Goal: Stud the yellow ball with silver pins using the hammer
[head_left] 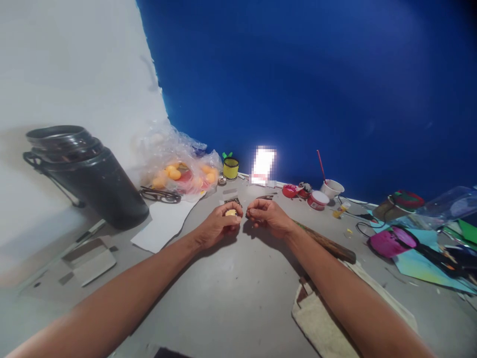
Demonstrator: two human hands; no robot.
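Over the middle of the grey table, my left hand (218,224) is closed around a small pale-yellow piece (231,213) with a dark edge. Its kind is too small to make out. Just to its right, my right hand (270,217) pinches a tiny dark brown bit (248,213) between thumb and fingertips. A narrow gap separates the two hands. Behind my left fingers lies a small dark speckled item (235,201), partly covered by them. Beneath my right forearm runs a brown wooden stick (328,243), and a beige cloth bag (324,315) lies nearer to me.
At left stand a large black flask (87,179), glasses (162,195), white paper (169,221) and a small open box (91,261). Along the back are a plastic bag of orange things (182,171), a yellow cup (231,169) and a white cup (332,189). A pink container (391,242) sits right.
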